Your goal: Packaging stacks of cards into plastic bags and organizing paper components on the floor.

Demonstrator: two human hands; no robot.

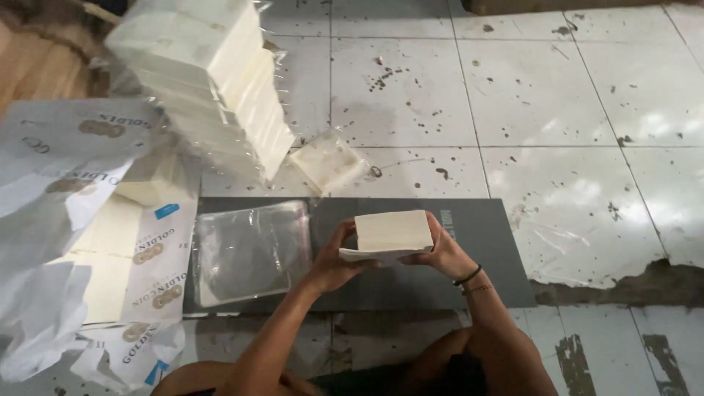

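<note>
- Your left hand (334,258) and right hand (442,251) grasp a cream paper stack (392,231), fingers clenched on its ends.
- Below: dark mat (484,242), clear plastic sleeve (249,249) beside.

Plastic bags (249,253) left of paper stack (389,231)

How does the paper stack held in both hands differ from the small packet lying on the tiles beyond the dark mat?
The held stack is bare paper; the small packet is wrapped in clear plastic. The held stack is lifted above the dark mat between the left hand and right hand; the packet lies untouched on the floor, turned askew. Both are cream, rectangular blocks.
</note>
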